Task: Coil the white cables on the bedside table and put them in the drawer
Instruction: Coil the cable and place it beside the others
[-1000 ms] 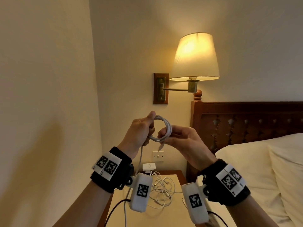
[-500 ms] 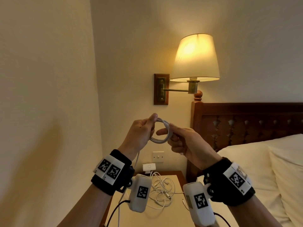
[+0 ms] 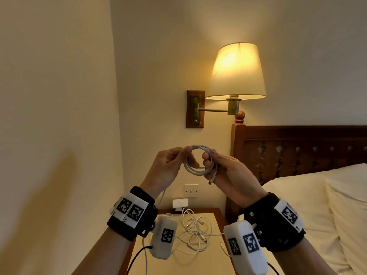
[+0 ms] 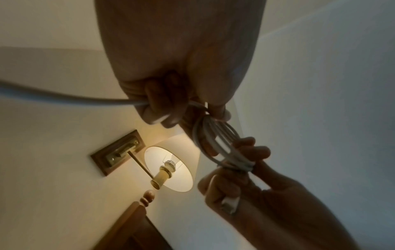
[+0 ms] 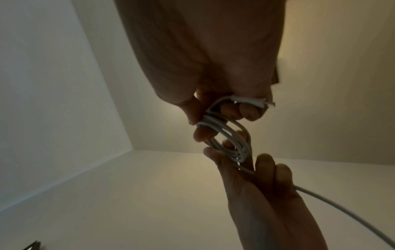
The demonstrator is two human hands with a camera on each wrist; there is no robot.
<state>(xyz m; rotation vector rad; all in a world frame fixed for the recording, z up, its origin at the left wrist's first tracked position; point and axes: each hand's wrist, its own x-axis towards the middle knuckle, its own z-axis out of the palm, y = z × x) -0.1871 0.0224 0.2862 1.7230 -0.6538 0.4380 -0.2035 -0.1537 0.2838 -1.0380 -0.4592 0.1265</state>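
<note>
A white cable coil point(image 3: 198, 171) hangs in the air between both hands at chest height. My left hand point(image 3: 170, 163) pinches its left side, and the free length of the cable point(image 4: 64, 97) trails down from that hand. My right hand point(image 3: 224, 171) grips the right side of the white cable coil point(image 5: 230, 143), with the plug end point(image 5: 252, 101) tucked under its fingers. The same white cable coil point(image 4: 222, 145) shows in the left wrist view. More tangled white cables point(image 3: 195, 233) lie on the bedside table point(image 3: 178, 264) below. The drawer is hidden.
A lit wall lamp point(image 3: 236, 72) hangs above the hands. The wooden headboard point(image 3: 297, 147) and the bed with pillows point(image 3: 327, 205) stand to the right. A white charger point(image 3: 179, 203) sits in the wall socket behind the table. The left wall is close.
The coil has gained a turn and turned to face me more fully. Both hands have shifted their hold on it, and the plug end now hangs below my right fingers.
</note>
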